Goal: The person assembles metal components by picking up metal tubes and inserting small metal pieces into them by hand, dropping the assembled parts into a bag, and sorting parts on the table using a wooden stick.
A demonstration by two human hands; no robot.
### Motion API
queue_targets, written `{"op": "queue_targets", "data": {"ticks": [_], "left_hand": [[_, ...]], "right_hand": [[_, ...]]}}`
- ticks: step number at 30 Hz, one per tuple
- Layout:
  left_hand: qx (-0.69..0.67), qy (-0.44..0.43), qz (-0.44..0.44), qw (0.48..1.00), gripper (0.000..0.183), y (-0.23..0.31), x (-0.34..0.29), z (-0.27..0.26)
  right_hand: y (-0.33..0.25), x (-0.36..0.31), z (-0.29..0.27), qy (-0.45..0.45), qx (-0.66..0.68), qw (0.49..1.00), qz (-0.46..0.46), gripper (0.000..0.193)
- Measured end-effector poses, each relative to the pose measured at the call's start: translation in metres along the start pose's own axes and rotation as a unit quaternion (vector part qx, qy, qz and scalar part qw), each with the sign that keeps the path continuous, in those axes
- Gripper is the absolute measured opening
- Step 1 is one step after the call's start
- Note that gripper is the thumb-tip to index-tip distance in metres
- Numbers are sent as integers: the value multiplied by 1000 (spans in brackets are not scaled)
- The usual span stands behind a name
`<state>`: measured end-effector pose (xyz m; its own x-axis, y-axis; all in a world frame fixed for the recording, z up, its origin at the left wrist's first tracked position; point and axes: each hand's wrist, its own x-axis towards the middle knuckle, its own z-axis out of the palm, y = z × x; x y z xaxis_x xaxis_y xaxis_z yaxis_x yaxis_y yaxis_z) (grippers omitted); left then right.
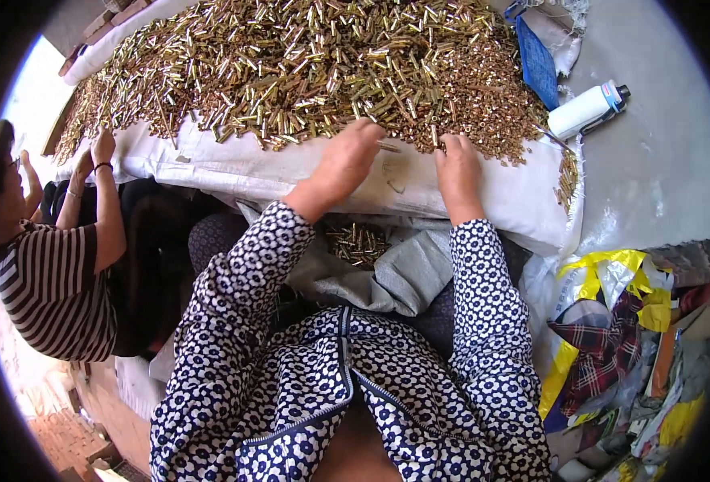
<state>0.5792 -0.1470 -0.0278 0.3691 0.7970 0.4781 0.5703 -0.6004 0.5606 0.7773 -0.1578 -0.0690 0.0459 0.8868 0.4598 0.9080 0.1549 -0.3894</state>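
White sheeting (250, 170) bears heaped brass-coloured fasteners (306, 72) just beyond the fingers; the left hand (345, 161), blurred, seems to pinch a slim fastener (389, 147) rightward, the right hand (458, 167) an upright fastener (434, 135) thumb-side.

I get the left hand (345, 165) blurred, and the slim piece (388, 147) beside its fingertips is too smeared for me to say whether it is gripped. The right hand (459, 175) hides its own hold from me behind its knuckles. Beyond the fingers, the metal pile (290, 72) runs off my top edge; below them, a grey sack (407, 273) partly covers more pieces (357, 243). Far left of the fingers, my dark rim crops a co-worker (57, 289).
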Motion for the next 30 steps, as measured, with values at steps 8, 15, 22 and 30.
{"op": "queue_targets", "data": {"ticks": [8, 15, 22, 30], "left_hand": [[239, -116, 35, 963, 13, -18, 3, 23], [208, -113, 33, 971, 12, -21, -1, 20], [211, -99, 45, 972, 14, -25, -28, -6], [92, -27, 18, 995, 13, -29, -35, -2]], "right_hand": [[2, -13, -11, 8, -47, 999, -19, 14], [-3, -18, -11, 40, -50, 995, -74, 7], [-5, -26, -9, 38, -61, 993, -98, 6], [-25, -31, -10, 6, 153, 988, 24, 9]]}}
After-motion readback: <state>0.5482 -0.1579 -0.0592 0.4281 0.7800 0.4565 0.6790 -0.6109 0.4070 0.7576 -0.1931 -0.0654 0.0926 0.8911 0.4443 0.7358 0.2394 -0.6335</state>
